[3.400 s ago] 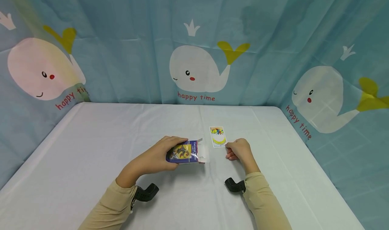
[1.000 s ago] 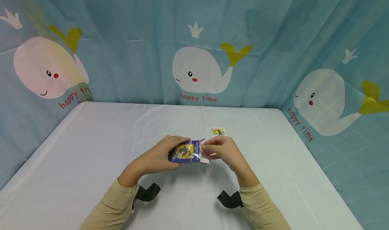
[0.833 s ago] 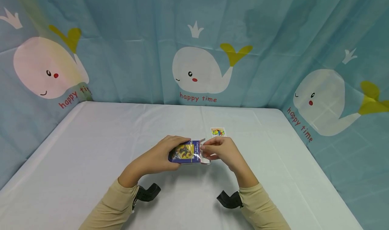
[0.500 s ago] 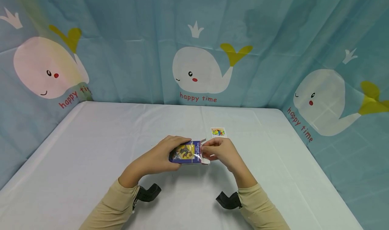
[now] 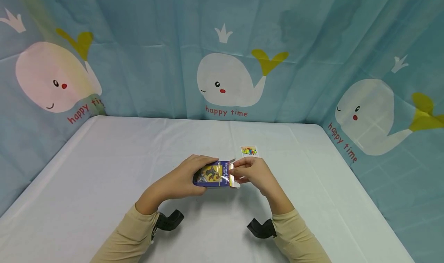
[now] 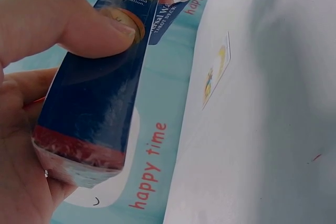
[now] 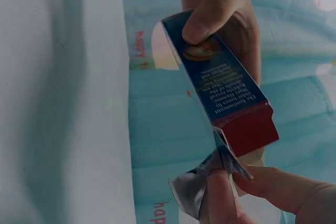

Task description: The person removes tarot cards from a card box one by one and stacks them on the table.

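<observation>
From my end, a whale-print curtain [image 5: 156, 81] backs a white-clothed table [image 5: 121, 151]. My left hand [image 5: 184, 180] grips the tarot deck box [image 5: 211, 174] above the cloth, thumb on a narrow side. My right hand [image 5: 253, 174] sits narrow at the opened end, thumb and fingers apparently pinching a flap [image 7: 191, 184]. I'd expect the box to be light and fairly stiff, its glossy faces slippery, so I'd hold across the narrow sides, away from the mouth. A tarot card [image 5: 249, 151] lies beyond, partly hidden. The flap looks flimsy, easily creased.
</observation>
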`<state>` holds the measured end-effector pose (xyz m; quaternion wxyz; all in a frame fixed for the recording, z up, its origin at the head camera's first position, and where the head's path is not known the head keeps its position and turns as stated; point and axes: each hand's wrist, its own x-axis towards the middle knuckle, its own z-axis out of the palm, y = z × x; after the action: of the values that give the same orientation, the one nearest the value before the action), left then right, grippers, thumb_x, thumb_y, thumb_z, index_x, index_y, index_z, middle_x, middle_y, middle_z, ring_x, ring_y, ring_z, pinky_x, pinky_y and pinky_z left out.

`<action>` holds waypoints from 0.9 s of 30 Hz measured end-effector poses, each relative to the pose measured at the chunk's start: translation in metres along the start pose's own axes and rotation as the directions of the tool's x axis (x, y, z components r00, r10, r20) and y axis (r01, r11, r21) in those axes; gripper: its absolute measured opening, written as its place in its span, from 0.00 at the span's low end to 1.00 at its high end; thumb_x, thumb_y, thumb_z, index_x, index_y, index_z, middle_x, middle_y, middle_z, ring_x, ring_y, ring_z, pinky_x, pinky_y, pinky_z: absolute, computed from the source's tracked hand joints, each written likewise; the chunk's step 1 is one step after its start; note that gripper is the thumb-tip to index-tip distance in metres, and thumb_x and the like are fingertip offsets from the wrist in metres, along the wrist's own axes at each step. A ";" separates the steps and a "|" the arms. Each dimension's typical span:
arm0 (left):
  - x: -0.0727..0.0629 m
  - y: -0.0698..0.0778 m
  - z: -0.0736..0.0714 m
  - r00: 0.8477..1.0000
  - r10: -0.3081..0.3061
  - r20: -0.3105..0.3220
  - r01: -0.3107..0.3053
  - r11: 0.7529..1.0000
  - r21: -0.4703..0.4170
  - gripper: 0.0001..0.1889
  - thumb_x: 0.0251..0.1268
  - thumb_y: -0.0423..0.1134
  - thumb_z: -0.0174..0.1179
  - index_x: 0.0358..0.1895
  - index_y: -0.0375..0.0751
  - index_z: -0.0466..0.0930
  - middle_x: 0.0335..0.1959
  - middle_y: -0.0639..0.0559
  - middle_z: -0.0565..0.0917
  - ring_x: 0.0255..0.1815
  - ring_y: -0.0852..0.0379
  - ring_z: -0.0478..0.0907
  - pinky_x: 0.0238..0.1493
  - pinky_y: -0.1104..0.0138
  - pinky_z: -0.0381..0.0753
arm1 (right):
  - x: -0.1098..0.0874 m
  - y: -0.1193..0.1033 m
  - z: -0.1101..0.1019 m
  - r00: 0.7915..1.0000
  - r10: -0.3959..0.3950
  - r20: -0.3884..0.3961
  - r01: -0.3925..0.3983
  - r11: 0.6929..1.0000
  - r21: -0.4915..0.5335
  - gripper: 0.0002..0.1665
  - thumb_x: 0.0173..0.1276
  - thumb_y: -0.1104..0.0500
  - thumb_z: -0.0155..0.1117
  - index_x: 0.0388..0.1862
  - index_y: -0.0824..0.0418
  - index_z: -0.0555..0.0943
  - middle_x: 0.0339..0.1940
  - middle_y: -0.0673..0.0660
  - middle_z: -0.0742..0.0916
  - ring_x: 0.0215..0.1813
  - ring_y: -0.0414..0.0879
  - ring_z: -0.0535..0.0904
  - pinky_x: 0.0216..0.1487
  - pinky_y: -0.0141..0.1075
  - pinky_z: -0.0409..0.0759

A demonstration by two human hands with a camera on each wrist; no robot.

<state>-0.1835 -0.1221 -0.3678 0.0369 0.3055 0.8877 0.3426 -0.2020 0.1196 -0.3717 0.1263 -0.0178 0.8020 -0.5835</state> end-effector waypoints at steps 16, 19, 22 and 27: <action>-0.001 -0.002 -0.003 1.000 -0.016 -0.009 0.016 1.000 0.003 0.42 0.49 0.35 0.67 0.74 0.47 0.66 0.69 0.50 0.73 0.66 0.49 0.68 0.60 0.53 0.71 | 0.000 -0.003 -0.026 0.999 -0.022 0.035 0.023 0.998 -0.051 0.20 0.64 0.63 0.67 0.54 0.71 0.83 0.43 0.62 0.88 0.40 0.47 0.86 0.42 0.39 0.86; -0.001 -0.002 -0.004 1.000 -0.016 -0.008 0.016 1.000 0.006 0.41 0.50 0.35 0.67 0.74 0.47 0.66 0.69 0.50 0.73 0.66 0.50 0.68 0.59 0.53 0.71 | 0.000 -0.003 -0.030 1.000 -0.019 0.025 0.021 0.998 -0.067 0.19 0.65 0.62 0.67 0.53 0.69 0.84 0.44 0.62 0.89 0.39 0.46 0.86 0.42 0.39 0.86; -0.001 -0.002 -0.005 1.000 -0.015 -0.010 0.015 1.000 0.008 0.41 0.50 0.35 0.67 0.74 0.46 0.66 0.69 0.50 0.73 0.65 0.49 0.68 0.59 0.53 0.72 | -0.001 -0.004 -0.033 1.000 -0.018 0.005 0.018 0.996 -0.089 0.18 0.65 0.60 0.67 0.52 0.68 0.85 0.44 0.62 0.89 0.38 0.44 0.85 0.42 0.39 0.86; -0.001 -0.002 -0.005 1.000 -0.015 -0.015 0.015 1.000 0.014 0.41 0.50 0.35 0.67 0.74 0.46 0.66 0.70 0.50 0.73 0.66 0.49 0.68 0.58 0.53 0.72 | 0.000 -0.005 -0.038 1.000 0.001 -0.025 -0.004 0.995 -0.103 0.17 0.65 0.59 0.68 0.50 0.67 0.86 0.46 0.62 0.89 0.37 0.44 0.84 0.41 0.38 0.86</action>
<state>-0.1847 -0.1268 -0.3653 0.0309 0.2966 0.8926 0.3380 -0.2107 0.1537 -0.3558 0.1158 -0.0158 0.8327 -0.5412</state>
